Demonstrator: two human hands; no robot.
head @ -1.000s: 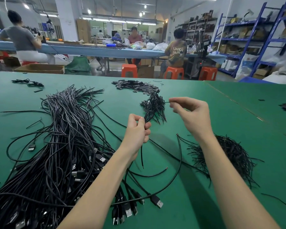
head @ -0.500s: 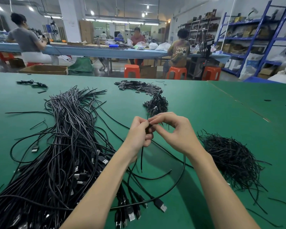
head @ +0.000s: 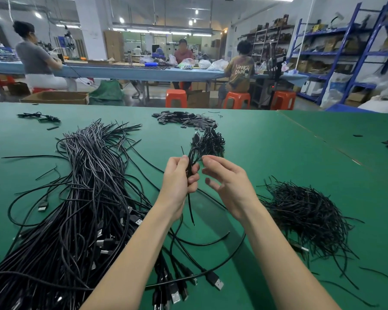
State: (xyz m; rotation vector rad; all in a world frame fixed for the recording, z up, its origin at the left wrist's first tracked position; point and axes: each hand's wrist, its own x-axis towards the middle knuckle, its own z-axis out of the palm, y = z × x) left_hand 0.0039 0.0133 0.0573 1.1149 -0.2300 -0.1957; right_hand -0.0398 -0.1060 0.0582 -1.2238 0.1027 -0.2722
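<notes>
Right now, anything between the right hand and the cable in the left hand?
Nothing visible. The right hand sits just beside the folded cable that the left hand grips, with only a bare gap between them.

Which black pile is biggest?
The cable pile left of the left hand: it stretches to the picture's bottom edge, far outsizing the others.

Centre frame holds two hands, left hand (head: 177, 182) and right hand (head: 230, 183), and one folded cable (head: 190, 166). Three orange stools (head: 176, 98) and three seated people (head: 34, 57) line the upper frame.
</notes>
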